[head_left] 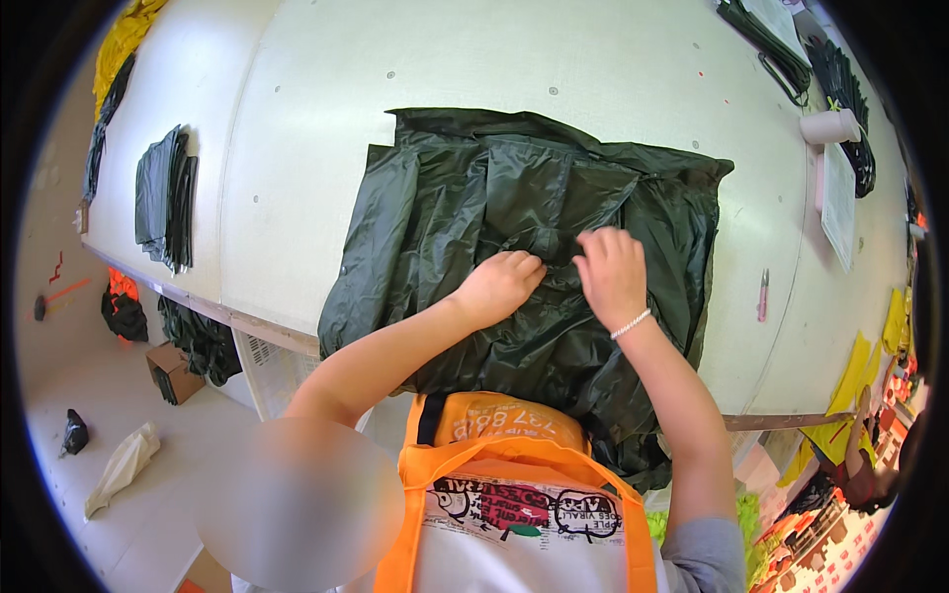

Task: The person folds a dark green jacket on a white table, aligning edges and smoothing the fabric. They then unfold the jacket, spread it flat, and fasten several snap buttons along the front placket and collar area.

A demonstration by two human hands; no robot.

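Note:
Spread over the table in front of me is a large piece of thin, shiny dark green fabric point(435, 212), wrinkled and folded, with a seamed panel in its middle. Its near part hangs over the table edge against my orange apron point(514, 420). My left hand point(502, 285) rests on the middle of the fabric, its fingers curled closed on the cloth. Just right of it is my right hand point(613, 272), with a beaded bracelet on the wrist. Its fingers are bent, and a gap shows between thumb and forefinger over the panel.
A stack of folded dark fabric point(163, 198) lies at the table's left. To the right are a pink-handled small tool point(763, 295), a pale cup point(830, 127), paper sheets point(838, 208) and dark fabric bundles point(845, 109). A cardboard box point(176, 374) stands on the floor at left.

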